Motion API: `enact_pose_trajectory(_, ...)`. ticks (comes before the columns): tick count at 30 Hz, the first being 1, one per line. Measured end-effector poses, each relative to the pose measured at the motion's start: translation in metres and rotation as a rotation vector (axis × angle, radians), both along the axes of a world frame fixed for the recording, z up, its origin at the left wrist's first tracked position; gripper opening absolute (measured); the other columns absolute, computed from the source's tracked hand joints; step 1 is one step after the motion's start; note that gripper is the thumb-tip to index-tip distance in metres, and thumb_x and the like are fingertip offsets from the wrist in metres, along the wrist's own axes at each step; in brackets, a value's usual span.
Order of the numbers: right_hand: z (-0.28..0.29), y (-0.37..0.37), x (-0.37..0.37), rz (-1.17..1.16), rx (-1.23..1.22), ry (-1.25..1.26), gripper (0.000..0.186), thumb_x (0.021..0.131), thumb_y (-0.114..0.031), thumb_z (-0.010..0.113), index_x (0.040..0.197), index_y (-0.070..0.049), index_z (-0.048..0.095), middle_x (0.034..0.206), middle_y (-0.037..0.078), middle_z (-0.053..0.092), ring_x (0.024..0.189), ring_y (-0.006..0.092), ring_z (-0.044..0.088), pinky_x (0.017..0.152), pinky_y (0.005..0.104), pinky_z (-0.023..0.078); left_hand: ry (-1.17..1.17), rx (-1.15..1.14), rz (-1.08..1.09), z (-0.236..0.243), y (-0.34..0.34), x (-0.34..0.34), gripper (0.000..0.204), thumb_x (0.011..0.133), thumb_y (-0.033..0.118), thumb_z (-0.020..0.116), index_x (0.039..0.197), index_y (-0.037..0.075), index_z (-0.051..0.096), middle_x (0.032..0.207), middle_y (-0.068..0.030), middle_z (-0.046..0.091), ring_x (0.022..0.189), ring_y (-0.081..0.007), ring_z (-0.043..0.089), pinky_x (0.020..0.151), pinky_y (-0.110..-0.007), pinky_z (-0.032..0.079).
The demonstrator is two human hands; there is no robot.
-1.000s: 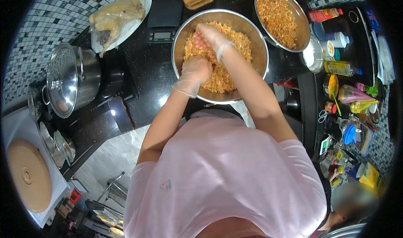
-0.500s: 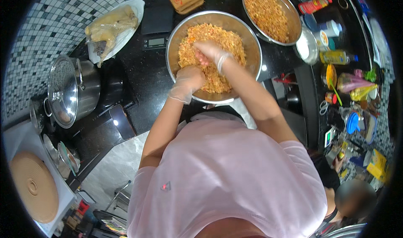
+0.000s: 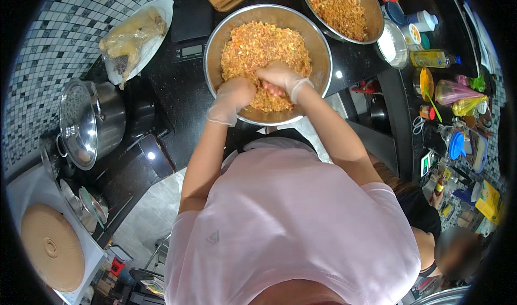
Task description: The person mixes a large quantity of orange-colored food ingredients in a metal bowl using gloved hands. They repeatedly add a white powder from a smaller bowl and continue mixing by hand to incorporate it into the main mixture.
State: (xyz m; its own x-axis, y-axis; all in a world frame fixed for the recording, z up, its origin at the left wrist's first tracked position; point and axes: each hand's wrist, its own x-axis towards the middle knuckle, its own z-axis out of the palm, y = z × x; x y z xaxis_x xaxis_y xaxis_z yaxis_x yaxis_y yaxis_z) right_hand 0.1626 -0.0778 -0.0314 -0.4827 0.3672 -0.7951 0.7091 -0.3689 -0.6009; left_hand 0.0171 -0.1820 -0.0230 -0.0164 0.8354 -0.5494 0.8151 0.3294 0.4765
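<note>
A wide steel bowl stands in front of me on the dark counter, holding a heap of orange-red minced mixture with pale bits in it. Both my hands wear clear plastic gloves and are down in its near half. My left hand is bent into a fist shape against the mixture at the bowl's near left; its fingertips are hidden. Close beside it, my right hand curls its fingers inward on the mixture, fingertips partly showing under the palm.
A second steel bowl of similar mixture sits at the far right, near a small bowl of white stuff and an oil bottle. Leftward are a scale, poultry on a platter, a lidded pot and a phone. Another person is at lower right.
My right hand has come down from the middle of the mixture to the near side, beside my left hand. The whole view has shifted slightly.
</note>
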Motion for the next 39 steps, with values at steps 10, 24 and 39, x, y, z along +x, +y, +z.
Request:
enact_pose_trajectory(10,0.01,-0.045,-0.032,0.288,0.042,-0.014,0.038,0.082,-0.034,0.053,0.069,0.001,0.061,0.054,0.009,0.055,0.045,0.0199,0.056,0.041,0.0312,0.043,-0.499,0.259,0.643,-0.037,0.023,-0.027,0.023,0.094,0.027,0.04,0.094,0.009,0.053,0.075,0.0003,0.051,0.068,-0.0104,0.05,0.06,-0.027,0.044)
enact_pose_trajectory(24,0.007,-0.005,0.047,0.326,-0.004,0.062,0.051,0.091,-0.049,0.054,0.074,-0.002,0.065,0.059,0.011,0.063,0.048,0.0164,0.061,0.042,0.0299,0.049,-0.158,0.428,0.484,-0.032,0.007,-0.008,0.028,0.092,0.028,0.046,0.102,0.004,0.058,0.095,-0.0225,0.063,0.09,-0.0399,0.061,0.076,-0.046,0.047)
enact_pose_trajectory(39,-0.003,0.002,0.049,0.342,0.156,-0.105,0.037,0.086,-0.036,0.05,0.071,-0.006,0.066,0.062,0.01,0.067,0.048,0.0174,0.062,0.041,0.0297,0.046,-0.285,-0.035,-0.296,-0.027,0.009,0.05,0.045,0.089,0.042,0.049,0.077,0.003,0.068,0.069,-0.0072,0.066,0.059,-0.0166,0.06,0.052,-0.032,0.045)
